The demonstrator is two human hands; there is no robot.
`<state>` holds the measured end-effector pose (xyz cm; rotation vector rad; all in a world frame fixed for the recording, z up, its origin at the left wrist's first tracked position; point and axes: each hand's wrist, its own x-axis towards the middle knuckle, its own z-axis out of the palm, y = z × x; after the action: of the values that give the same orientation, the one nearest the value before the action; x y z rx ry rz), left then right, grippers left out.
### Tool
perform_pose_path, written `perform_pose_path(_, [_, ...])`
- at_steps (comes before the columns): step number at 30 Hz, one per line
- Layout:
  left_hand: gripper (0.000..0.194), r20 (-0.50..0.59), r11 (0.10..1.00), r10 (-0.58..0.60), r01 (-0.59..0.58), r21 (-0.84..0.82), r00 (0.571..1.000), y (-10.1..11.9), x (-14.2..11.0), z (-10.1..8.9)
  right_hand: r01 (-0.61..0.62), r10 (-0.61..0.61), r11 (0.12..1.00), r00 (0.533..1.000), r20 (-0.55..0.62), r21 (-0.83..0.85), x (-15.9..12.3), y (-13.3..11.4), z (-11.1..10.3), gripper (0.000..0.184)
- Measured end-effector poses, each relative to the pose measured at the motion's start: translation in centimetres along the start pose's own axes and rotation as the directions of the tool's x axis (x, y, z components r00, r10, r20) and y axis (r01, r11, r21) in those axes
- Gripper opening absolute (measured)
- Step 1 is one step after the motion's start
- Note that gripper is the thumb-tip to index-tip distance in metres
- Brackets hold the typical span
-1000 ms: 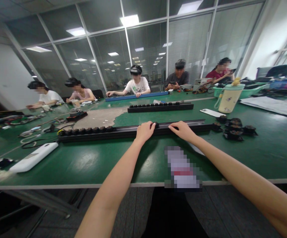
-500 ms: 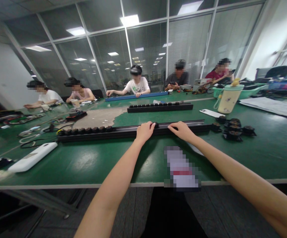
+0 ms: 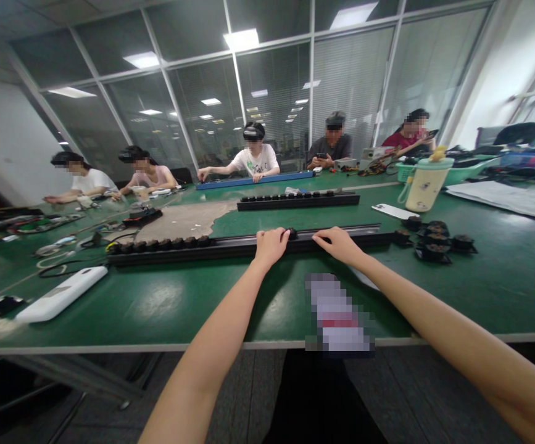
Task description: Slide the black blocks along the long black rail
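Black channel rail (image 3: 230, 249): lies lengthwise across the green tabletop (image 3: 156, 317), directly ahead on my head feed.
Row of black modules (image 3: 164, 244): side by side along the left stretch of the rail.
Small black piece (image 3: 292, 234): one, at the rail's middle stretch, well apart from that row, just beside the left thumb.
Left hand (image 3: 271, 245): laid over the rail, fingers curled, thumb at the small black piece; I cannot tell whether it is gripped.
Right hand (image 3: 340, 245): at the rail, right of the small black piece and apart from it; thumb and forefinger drawn close together. From here I cannot tell whether anything sits between the tips.
Loose black modules (image 3: 435, 230): a cluster on the tabletop, off the rail's right end.
White smartphone (image 3: 390, 211): flat, just beyond the cluster, near the cream tumbler (image 3: 427, 190).
Second black rail (image 3: 299, 202): shorter, farther back, bearing its own row.
Blue rail (image 3: 260, 180): farthest, before a co-worker (image 3: 255, 160) in a white shirt.
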<state>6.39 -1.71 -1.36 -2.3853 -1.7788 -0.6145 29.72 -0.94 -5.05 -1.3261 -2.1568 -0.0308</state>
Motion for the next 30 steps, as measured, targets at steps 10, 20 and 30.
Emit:
perform_pose_path(10, [0.043, 0.025, 0.999, 0.037, -0.037, 0.018, 0.999, -0.2, 0.3, 0.8, -0.003, 0.003, 1.000, 1.000, -0.003, -0.005, 0.2, 0.4, 0.4, 0.032])
perform_pose_path(20, [0.041, 0.026, 0.998, 0.062, -0.061, -0.035, 0.998, -0.1, 0.3, 1.1, 0.011, -0.011, 0.999, 1.000, -0.017, 0.040, 0.4, 1.1, 0.9, 0.031])
perform_pose_path(30, [0.040, 0.045, 0.997, 0.068, -0.067, -0.026, 0.997, 0.3, -0.1, 1.2, 0.013, -0.012, 0.999, 1.000, -0.012, 0.041, 0.4, 1.2, 1.0, 0.032])
